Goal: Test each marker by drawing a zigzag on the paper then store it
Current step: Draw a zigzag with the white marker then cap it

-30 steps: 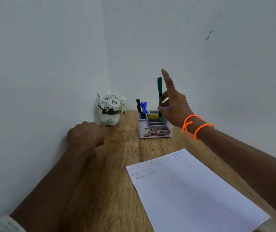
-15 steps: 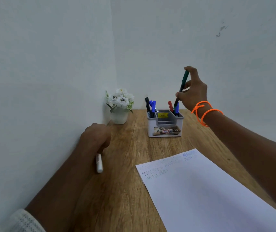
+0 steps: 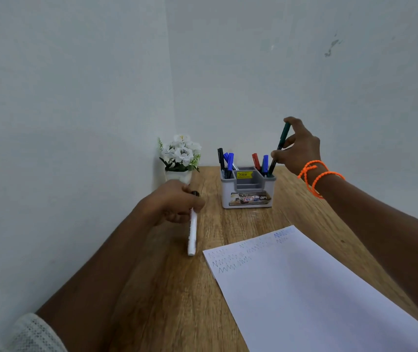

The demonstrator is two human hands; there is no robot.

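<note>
Green marker [image 3: 280,146]: tilted, lower end inside the right-hand compartment of the organizer [image 3: 247,191], beside a red marker [image 3: 255,160] and a blue marker [image 3: 265,162]. Right hand [image 3: 298,146] pinches its upper barrel, fingers curled round it. One second ago the same marker was held upright above the holder; half a second ago its tip was just entering the slot. It now sits deeper, so storing of this one is judged nearly done, release pending.

White marker [image 3: 192,232]: gripped by the left hand [image 3: 174,201], fingers closed round its upper part, free end pointing down toward the tabletop [image 3: 177,301]. A second ago it was not visible under the fist; it has since come into view and lifted clear, pointing toward the paper [image 3: 304,288]. Judged next in line for testing.

Paper lies near-right on the tabletop, several faint zigzag rows along its far edge. Left compartment holds black and blue markers [image 3: 225,161]. Flower pot [image 3: 180,158] in the corner.
</note>
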